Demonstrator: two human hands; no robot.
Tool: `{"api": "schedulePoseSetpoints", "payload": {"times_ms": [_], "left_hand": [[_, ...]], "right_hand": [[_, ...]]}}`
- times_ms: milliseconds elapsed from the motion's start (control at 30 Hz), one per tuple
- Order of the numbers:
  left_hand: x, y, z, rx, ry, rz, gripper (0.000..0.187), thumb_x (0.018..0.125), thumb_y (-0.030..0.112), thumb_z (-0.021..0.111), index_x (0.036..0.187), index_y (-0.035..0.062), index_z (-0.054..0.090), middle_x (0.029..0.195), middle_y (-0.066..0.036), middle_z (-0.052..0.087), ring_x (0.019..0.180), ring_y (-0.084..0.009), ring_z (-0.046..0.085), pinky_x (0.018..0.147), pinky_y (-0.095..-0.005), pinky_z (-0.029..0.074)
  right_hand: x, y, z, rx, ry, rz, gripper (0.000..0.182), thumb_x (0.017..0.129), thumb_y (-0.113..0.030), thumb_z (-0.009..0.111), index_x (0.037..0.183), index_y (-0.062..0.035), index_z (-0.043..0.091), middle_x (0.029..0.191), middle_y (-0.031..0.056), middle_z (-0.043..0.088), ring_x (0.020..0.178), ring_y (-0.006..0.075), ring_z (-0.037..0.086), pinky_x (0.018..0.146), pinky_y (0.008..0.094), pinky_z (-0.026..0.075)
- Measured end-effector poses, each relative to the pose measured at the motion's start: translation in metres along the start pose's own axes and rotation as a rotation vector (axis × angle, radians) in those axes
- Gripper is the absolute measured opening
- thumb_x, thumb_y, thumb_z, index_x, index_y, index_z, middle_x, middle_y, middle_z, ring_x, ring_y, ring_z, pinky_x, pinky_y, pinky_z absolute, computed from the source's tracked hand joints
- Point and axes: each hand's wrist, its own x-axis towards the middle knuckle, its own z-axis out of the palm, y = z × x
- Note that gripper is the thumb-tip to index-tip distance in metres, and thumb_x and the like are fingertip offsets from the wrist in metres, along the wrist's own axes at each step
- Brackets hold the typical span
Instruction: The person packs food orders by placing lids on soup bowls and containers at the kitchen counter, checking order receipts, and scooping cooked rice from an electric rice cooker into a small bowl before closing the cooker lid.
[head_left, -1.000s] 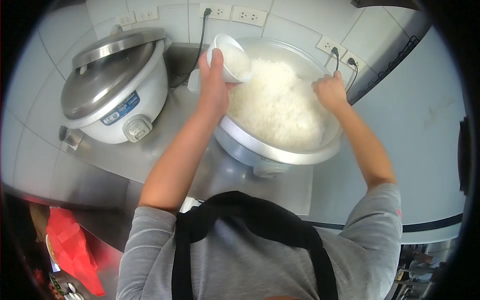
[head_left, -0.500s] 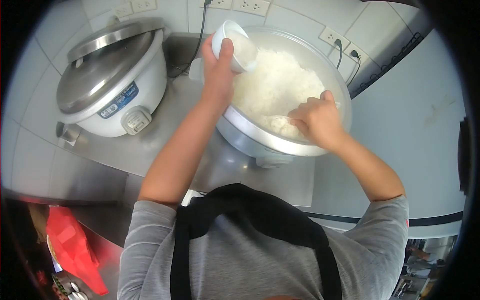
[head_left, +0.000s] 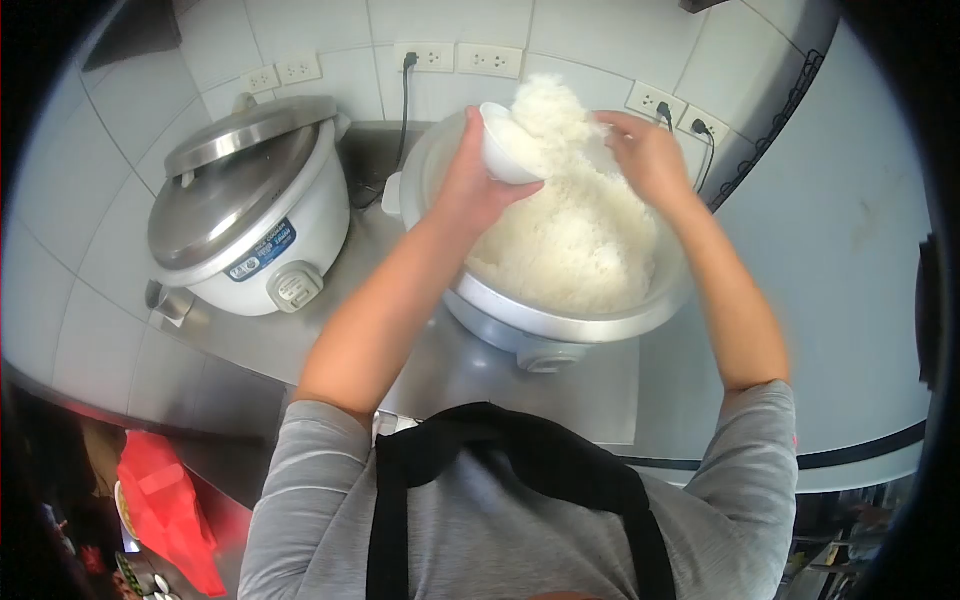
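Observation:
My left hand (head_left: 475, 180) is wrapped round a small white bowl (head_left: 510, 155), tilted toward the right above the rice cooker. Closed on a pale rice paddle (head_left: 600, 152), my right hand (head_left: 650, 160) is level with the bowl; rice and fingers hide most of the paddle. A tall clump of white rice (head_left: 550, 108) stands at the bowl's mouth, between both hands. Below lies a large mass of cooked rice (head_left: 570, 250) in the open rice cooker (head_left: 560, 322).
A second rice cooker (head_left: 250, 215) stands on the left with its steel lid on and another lid (head_left: 250, 135) resting on top. A small metal cup (head_left: 170, 300) lies beside it. Wall sockets (head_left: 490, 60) carry cords. A grey appliance panel (head_left: 830, 260) borders the right.
My right hand has risen from the rice near the cooker's front rim to the bowl, bringing up a clump of rice. The bowl has shifted slightly right, and the view has tilted upward.

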Motion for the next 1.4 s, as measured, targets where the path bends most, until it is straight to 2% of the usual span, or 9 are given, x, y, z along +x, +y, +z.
{"api": "schedulePoseSetpoints", "payload": {"times_ms": [100, 533, 600, 733, 833, 1033, 1133, 1300, 1400], "left_hand": [[0.014, -0.004, 0.011, -0.094, 0.048, -0.013, 0.070, 0.088, 0.064, 0.028, 0.133, 0.0109, 0.032, 0.135, -0.014, 0.037, 0.124, -0.0336, 0.038, 0.098, -0.0539, 0.035], [0.008, 0.003, 0.009, -0.015, -0.035, 0.009, 0.066, 0.089, 0.063, 0.025, 0.132, 0.0142, 0.035, 0.134, -0.011, 0.041, 0.122, -0.0321, 0.040, 0.098, -0.0515, 0.034], [0.010, 0.002, 0.006, -0.059, -0.056, 0.048, 0.067, 0.087, 0.065, 0.029, 0.131, 0.0156, 0.037, 0.133, -0.010, 0.042, 0.123, -0.0310, 0.038, 0.101, -0.0537, 0.028], [0.013, 0.005, 0.011, -0.088, -0.040, 0.158, 0.064, 0.088, 0.061, 0.030, 0.130, 0.0135, 0.038, 0.132, -0.012, 0.043, 0.122, -0.0321, 0.041, 0.098, -0.0508, 0.035], [0.010, 0.006, 0.012, -0.058, -0.032, 0.193, 0.062, 0.088, 0.057, 0.033, 0.131, 0.0132, 0.038, 0.132, -0.012, 0.043, 0.122, -0.0317, 0.041, 0.098, -0.0506, 0.035], [0.013, 0.008, -0.001, 0.158, -0.002, 0.267, 0.059, 0.087, 0.053, 0.039, 0.129, 0.0112, 0.039, 0.126, -0.012, 0.048, 0.116, -0.0295, 0.048, 0.094, -0.0493, 0.040], [0.010, 0.007, -0.003, 0.267, 0.086, 0.237, 0.058, 0.087, 0.051, 0.042, 0.128, 0.0104, 0.040, 0.124, -0.012, 0.050, 0.114, -0.0286, 0.050, 0.090, -0.0488, 0.044], [-0.001, 0.024, -0.008, 0.267, -0.029, 0.076, 0.059, 0.087, 0.052, 0.041, 0.128, 0.0091, 0.040, 0.125, -0.013, 0.049, 0.113, -0.0294, 0.051, 0.085, -0.0471, 0.047], [0.000, 0.027, -0.013, 0.173, -0.040, -0.022, 0.059, 0.090, 0.056, 0.033, 0.129, 0.0119, 0.040, 0.131, -0.013, 0.045, 0.119, -0.0330, 0.045, 0.095, -0.0526, 0.039]], "right_hand": [[-0.015, -0.003, 0.032, -0.048, 0.172, -0.246, 0.035, 0.077, -0.001, 0.051, 0.108, -0.0126, 0.064, 0.086, 0.0134, 0.062, 0.075, 0.0306, 0.060, 0.069, 0.0382, 0.049], [-0.017, -0.021, 0.010, -0.219, 0.097, -0.379, 0.042, 0.074, 0.003, 0.052, 0.110, -0.0163, 0.064, 0.088, 0.0088, 0.058, 0.083, 0.0259, 0.058, 0.070, 0.0359, 0.049], [-0.009, -0.014, 0.009, 0.118, 0.147, -0.251, 0.039, 0.077, 0.001, 0.054, 0.112, -0.0154, 0.062, 0.087, 0.0074, 0.058, 0.078, 0.0231, 0.059, 0.067, 0.0333, 0.049], [-0.017, -0.023, 0.021, 0.724, 0.046, 0.208, 0.034, 0.082, -0.004, 0.055, 0.115, -0.0135, 0.060, 0.084, 0.0047, 0.058, 0.068, 0.0158, 0.058, 0.060, 0.0282, 0.047], [-0.027, -0.018, 0.044, 0.797, 0.063, 0.266, 0.033, 0.082, -0.005, 0.056, 0.114, -0.0124, 0.059, 0.081, 0.0030, 0.055, 0.064, 0.0114, 0.056, 0.057, 0.0266, 0.046], [-0.032, -0.025, 0.048, 1.010, -0.005, 0.597, 0.031, 0.081, -0.003, 0.053, 0.111, -0.0116, 0.060, 0.081, 0.0056, 0.055, 0.070, 0.0162, 0.057, 0.061, 0.0290, 0.047], [-0.041, -0.024, 0.063, 0.538, 0.120, 0.049, 0.033, 0.079, -0.002, 0.053, 0.110, -0.0126, 0.061, 0.085, 0.0100, 0.057, 0.076, 0.0236, 0.058, 0.068, 0.0331, 0.048], [-0.031, -0.020, 0.027, 0.298, 0.035, -0.043, 0.035, 0.075, -0.002, 0.056, 0.108, -0.0140, 0.062, 0.096, 0.0127, 0.058, 0.086, 0.0295, 0.058, 0.075, 0.0369, 0.047], [-0.021, -0.013, 0.028, 0.223, -0.010, -0.154, 0.035, 0.075, -0.001, 0.057, 0.107, -0.0149, 0.063, 0.097, 0.0113, 0.057, 0.088, 0.0289, 0.057, 0.076, 0.0368, 0.046]]}}
